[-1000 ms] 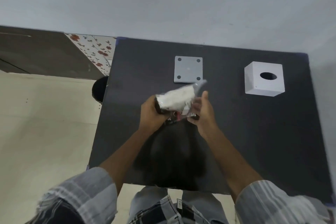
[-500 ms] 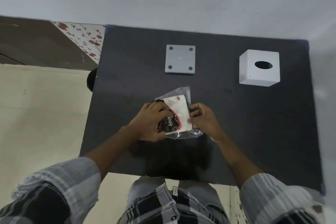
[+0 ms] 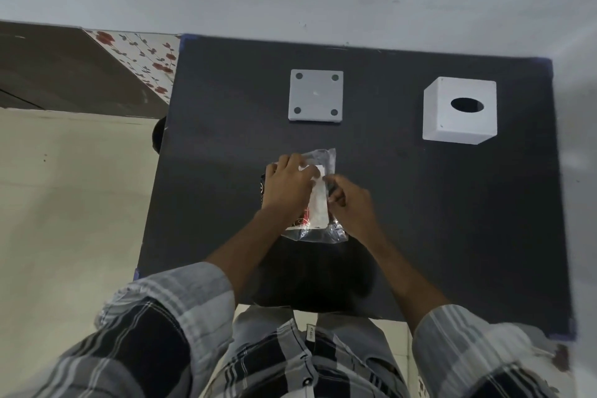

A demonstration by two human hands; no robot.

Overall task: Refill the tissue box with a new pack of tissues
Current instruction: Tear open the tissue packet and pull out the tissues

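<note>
A clear plastic tissue pack with red and black print lies flat on the black table, near its middle. My left hand presses down on the pack's left half and hides it. My right hand pinches the pack's white strip at the right side. The white cube tissue box, with an oval hole on top, stands at the back right. Its flat grey base plate, with a dark dot at each corner, lies apart at the back middle.
A grey wall runs behind the table. To the left are a pale floor, a dark panel and a strip of flowered tile. A dark round object sits just off the table's left edge.
The pack was held up in the air a second ago; now it lies flat on the table. My left hand has slid over its top and my right hand pinches its strip.
</note>
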